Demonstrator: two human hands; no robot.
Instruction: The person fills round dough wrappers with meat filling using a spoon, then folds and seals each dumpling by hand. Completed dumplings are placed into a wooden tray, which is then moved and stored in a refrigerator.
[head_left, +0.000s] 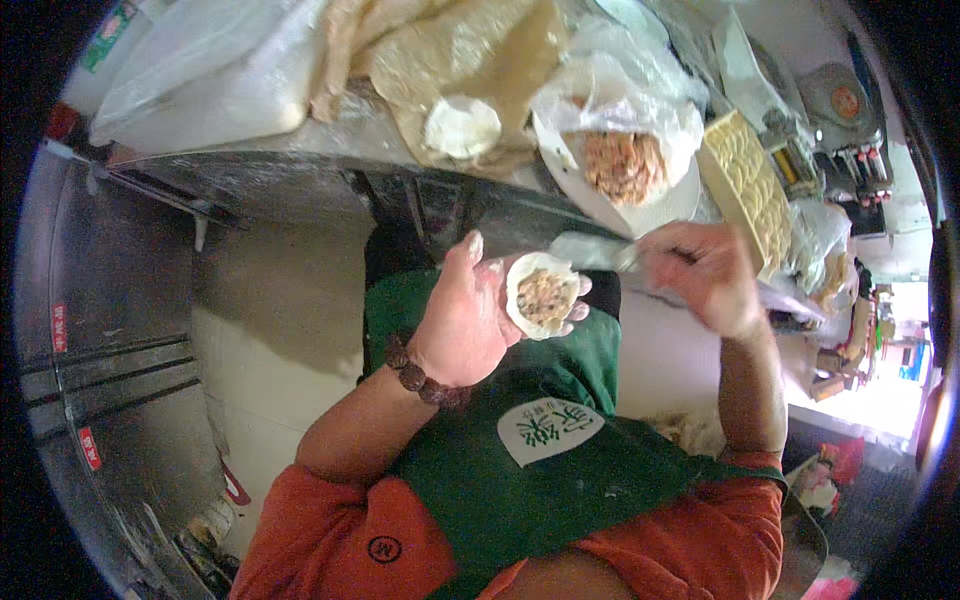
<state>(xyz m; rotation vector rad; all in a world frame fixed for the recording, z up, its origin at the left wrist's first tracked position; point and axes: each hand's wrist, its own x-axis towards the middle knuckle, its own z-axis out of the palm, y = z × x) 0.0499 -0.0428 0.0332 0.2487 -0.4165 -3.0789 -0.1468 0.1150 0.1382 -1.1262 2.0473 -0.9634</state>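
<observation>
On the palm and fingers of my left hand (465, 322) rests a round dumpling wrapper (513, 304), lying open. A mound of speckled meat filling (546, 294) covers its middle. My right hand (697, 270), blurred, grips a flat pale spatula (589, 250) whose blade points at the wrapper's upper right edge. Whether the blade touches the wrapper I cannot tell. Beyond my hands, pinkish minced filling (624, 169) sits in a white dish (574, 187) partly covered by a clear plastic bag (622, 90). Pale round wrappers (463, 127) lie on a brown sheet (465, 56) to the left of it.
A shallow tray (739, 184) holding rows of folded dumplings stands right of the dish. A weighing scale (836, 97) is farther back. The worktop's front edge (300, 142) runs before me, with a large white container (217, 82) at its left. Steel cabinet fronts (112, 300) stand at left.
</observation>
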